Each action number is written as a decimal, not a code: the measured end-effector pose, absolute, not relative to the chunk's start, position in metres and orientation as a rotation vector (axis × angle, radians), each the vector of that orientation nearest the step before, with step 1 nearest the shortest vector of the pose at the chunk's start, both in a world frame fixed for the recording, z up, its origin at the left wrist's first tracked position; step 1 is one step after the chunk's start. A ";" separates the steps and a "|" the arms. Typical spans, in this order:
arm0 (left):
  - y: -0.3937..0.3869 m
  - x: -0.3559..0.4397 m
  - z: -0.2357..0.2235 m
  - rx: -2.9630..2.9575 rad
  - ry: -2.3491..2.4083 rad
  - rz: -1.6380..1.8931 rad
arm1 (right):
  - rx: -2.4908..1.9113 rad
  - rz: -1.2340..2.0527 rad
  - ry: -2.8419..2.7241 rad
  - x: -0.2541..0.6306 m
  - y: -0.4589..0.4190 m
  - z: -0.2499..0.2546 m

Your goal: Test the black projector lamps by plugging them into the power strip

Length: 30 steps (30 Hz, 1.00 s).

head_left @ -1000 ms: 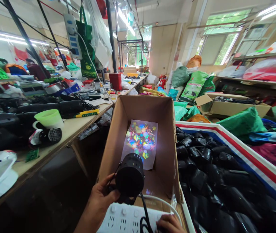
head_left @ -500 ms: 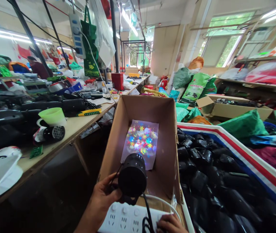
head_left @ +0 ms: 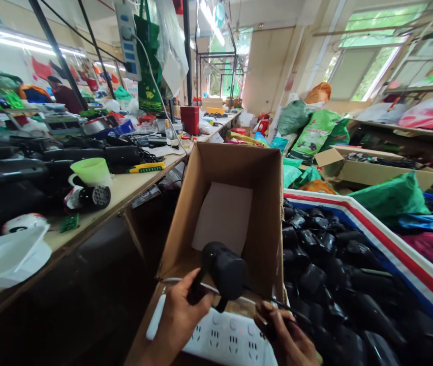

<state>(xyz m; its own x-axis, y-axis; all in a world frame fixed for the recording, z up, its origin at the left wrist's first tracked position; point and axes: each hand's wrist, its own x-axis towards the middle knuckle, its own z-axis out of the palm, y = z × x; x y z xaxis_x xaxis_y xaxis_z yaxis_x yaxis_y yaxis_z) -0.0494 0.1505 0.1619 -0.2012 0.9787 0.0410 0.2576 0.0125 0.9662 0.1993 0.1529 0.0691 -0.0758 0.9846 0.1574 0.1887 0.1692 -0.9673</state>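
Observation:
My left hand (head_left: 178,312) is closed around the bracket of a black cylindrical projector lamp (head_left: 226,272), held tilted over the near end of an open cardboard box (head_left: 264,203). My right hand (head_left: 288,333), to its right, grips the lamp's black power cable (head_left: 268,296); the plug end is hidden among the fingers. Beneath both hands lies a white power strip (head_left: 224,333) with several sockets. Inside the box, a plain sheet of paper (head_left: 226,211) shows no projected picture.
On the right, a bin with a striped rim (head_left: 384,229) holds many black lamp housings (head_left: 334,284). A wooden bench (head_left: 121,203) on the left carries a pale green cup (head_left: 90,173), a yellow cutter (head_left: 147,166) and a white tray (head_left: 10,256). Green bags and an open carton stand behind.
The colourful projection on the paper has gone out. My right hand has come up off the power strip with the cable, and the lamp has turned sideways in my left hand.

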 end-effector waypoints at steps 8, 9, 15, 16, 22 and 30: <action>0.132 -0.011 0.138 2.442 1.442 1.266 | -1.202 1.135 -1.219 0.168 0.136 0.119; 0.130 -0.007 0.136 2.519 1.442 1.255 | -1.240 1.108 -1.187 0.167 0.134 0.121; 0.122 0.000 0.157 2.648 1.389 1.168 | -1.156 1.247 -1.040 0.186 0.126 0.100; 0.123 -0.002 0.164 2.608 1.415 1.234 | -1.103 1.298 -1.012 0.191 0.123 0.097; 0.130 -0.012 0.198 2.274 1.285 1.152 | -0.955 1.491 -1.079 0.228 0.104 0.105; 0.122 0.023 0.200 1.884 0.650 0.706 | -0.917 1.674 -1.261 0.274 0.062 0.138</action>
